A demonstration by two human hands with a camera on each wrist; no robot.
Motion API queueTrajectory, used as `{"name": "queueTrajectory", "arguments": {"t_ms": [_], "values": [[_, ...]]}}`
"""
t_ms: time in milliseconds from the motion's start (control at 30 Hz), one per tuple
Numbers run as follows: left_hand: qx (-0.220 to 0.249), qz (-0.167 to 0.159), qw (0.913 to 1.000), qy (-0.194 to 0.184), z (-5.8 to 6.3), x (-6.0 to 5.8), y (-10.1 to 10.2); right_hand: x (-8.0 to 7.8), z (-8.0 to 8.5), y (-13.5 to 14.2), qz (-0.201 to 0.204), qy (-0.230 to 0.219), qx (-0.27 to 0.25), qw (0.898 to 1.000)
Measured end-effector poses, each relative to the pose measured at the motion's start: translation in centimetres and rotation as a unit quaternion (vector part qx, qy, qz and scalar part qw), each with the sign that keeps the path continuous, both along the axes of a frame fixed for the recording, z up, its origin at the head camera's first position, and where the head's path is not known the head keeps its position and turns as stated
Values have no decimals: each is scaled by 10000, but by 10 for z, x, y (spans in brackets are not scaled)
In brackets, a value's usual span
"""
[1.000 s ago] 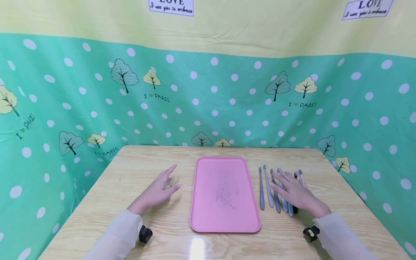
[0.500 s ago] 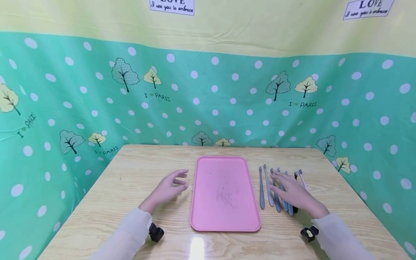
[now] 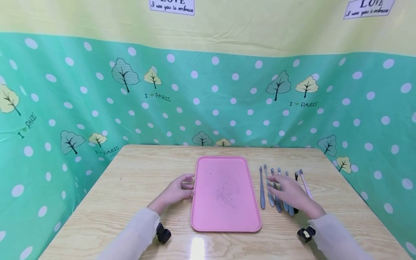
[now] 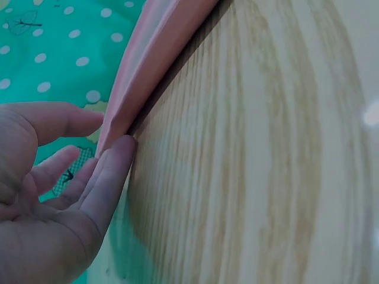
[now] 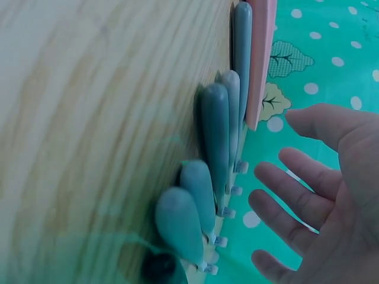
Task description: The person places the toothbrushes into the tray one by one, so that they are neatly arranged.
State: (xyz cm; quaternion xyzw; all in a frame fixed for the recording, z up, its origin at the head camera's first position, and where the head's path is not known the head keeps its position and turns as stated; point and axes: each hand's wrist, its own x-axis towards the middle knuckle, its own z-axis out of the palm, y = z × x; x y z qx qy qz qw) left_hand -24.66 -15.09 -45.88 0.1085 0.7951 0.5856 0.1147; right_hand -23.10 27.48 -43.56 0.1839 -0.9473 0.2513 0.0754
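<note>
The person's left hand (image 3: 175, 190), thumb and loosely bent fingers apart with nothing gripped, is at the left edge of a pink rectangular tray (image 3: 225, 213); whether it touches is unclear. The tray lies flat on the wood-grain table (image 3: 146, 166). Right of it, toothbrushes (image 3: 278, 206) lie in a row beneath the right hand (image 3: 292, 193), fingers spread, holding nothing.

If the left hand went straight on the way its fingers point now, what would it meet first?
Likely the left rim of the pink tray; the left hand reaches right up to it, though whether they touch is unclear.
</note>
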Motion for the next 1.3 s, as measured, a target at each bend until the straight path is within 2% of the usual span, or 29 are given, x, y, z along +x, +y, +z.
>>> {"name": "queueTrajectory", "arguments": {"t_ms": [167, 400, 700, 967, 1300], "values": [[259, 34, 9995, -183, -1, 0, 4, -2, 0, -5, -61, -232, -102, 9997], [261, 145, 9991, -286, -5, -1, 8, -4, -4, -13, -248, -721, -178, 9969], [272, 157, 9991, -300, -7, -2, 10, -2, -4, -20, -349, -879, -51, 9955], [294, 165, 9990, -296, -8, -2, 10, 0, -6, -24, -595, -1256, 10, 9903], [158, 180, 9991, -350, -5, -1, 10, -1, -10, -30, -676, -1592, -146, 9848]]}}
